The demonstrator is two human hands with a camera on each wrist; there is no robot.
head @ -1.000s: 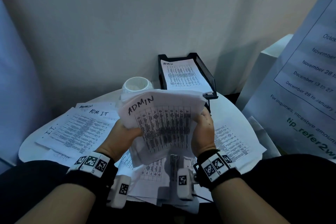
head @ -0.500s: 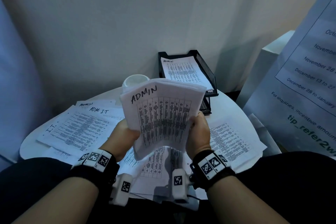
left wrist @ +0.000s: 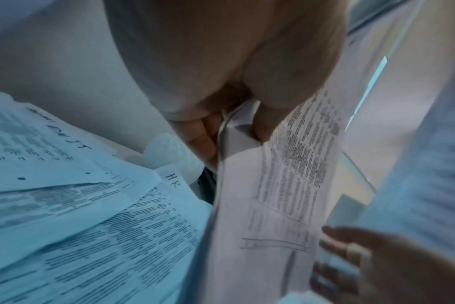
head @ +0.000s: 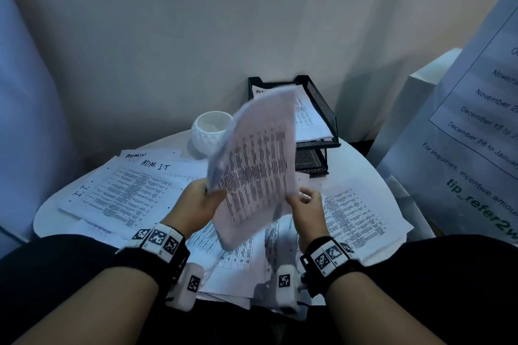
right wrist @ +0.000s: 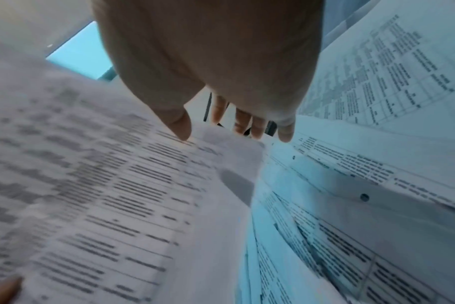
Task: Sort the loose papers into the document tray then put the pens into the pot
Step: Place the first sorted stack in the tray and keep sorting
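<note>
My left hand [head: 197, 204] pinches a stack of printed sheets [head: 258, 165] by its lower left edge; the stack stands tilted and motion-blurred above the table. The left wrist view shows thumb and fingers clamped on the sheets [left wrist: 273, 195]. My right hand [head: 305, 202] sits just right of the stack with fingers relaxed and spread, holding nothing; in its wrist view the thumb [right wrist: 181, 129] hovers at the sheet's [right wrist: 104, 174] edge. The black mesh document tray [head: 322, 103] stands behind, with paper in its top tier. A white faceted pot [head: 211, 131] stands left of it. No pens show.
Loose printed sheets cover the round white table [head: 361, 165]: a pile at the left [head: 126, 190], one at the right [head: 358, 213], more under my wrists [head: 238, 260]. A large printed banner [head: 476, 126] and a white box [head: 423, 87] stand at the right.
Both hands held the stack facing me before. Now the right hand has let go and the left hand swings the stack up and rightward, edge toward the tray.
</note>
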